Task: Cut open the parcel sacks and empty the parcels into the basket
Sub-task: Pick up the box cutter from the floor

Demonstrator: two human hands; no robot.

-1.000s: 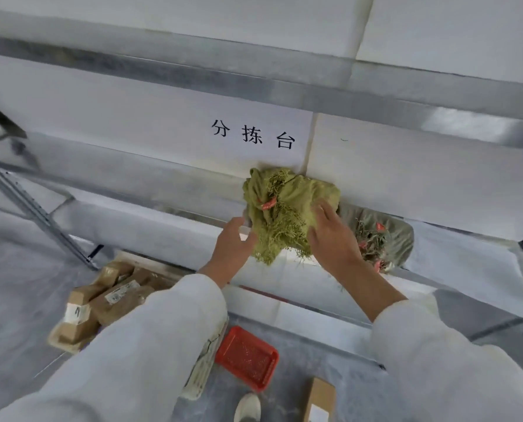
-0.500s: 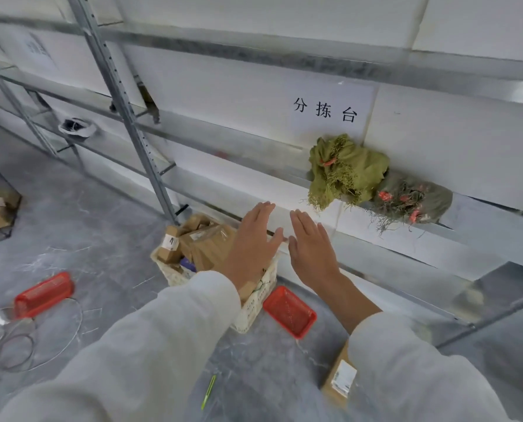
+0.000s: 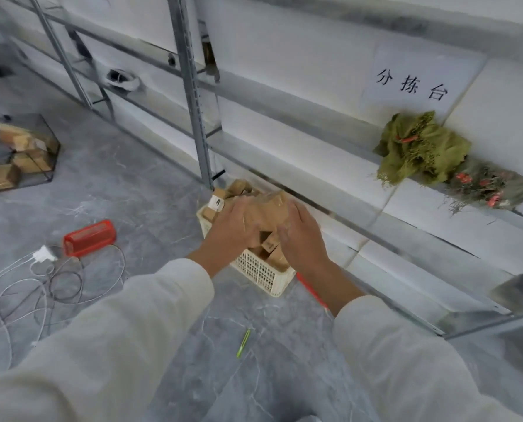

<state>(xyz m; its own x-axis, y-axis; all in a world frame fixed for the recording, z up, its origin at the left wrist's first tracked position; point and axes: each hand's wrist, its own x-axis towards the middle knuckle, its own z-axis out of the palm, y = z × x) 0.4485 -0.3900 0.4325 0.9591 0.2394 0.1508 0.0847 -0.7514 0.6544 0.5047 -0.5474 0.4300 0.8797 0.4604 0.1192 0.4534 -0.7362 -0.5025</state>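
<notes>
A cream plastic basket (image 3: pixel 260 273) stands on the floor against the shelving, piled with brown parcels. My left hand (image 3: pixel 232 228) and my right hand (image 3: pixel 303 237) lie with fingers fairly straight on either side of the big top parcel (image 3: pixel 268 210), touching it. A crumpled green sack (image 3: pixel 421 150) sits on the shelf at the right. A darker sack (image 3: pixel 493 187) with red ties lies next to it. The hands are slightly blurred.
A red tray (image 3: pixel 89 237) and loose cables (image 3: pixel 41 280) lie on the floor at left. A wire basket (image 3: pixel 45 166) of parcels stands far left. A thin green tool (image 3: pixel 243 343) lies on the floor near me. A metal shelf upright (image 3: pixel 193 86) rises behind the cream basket.
My hands let go of the green sack on the shelf and came down to the parcels in the basket. The view swung left and downward.
</notes>
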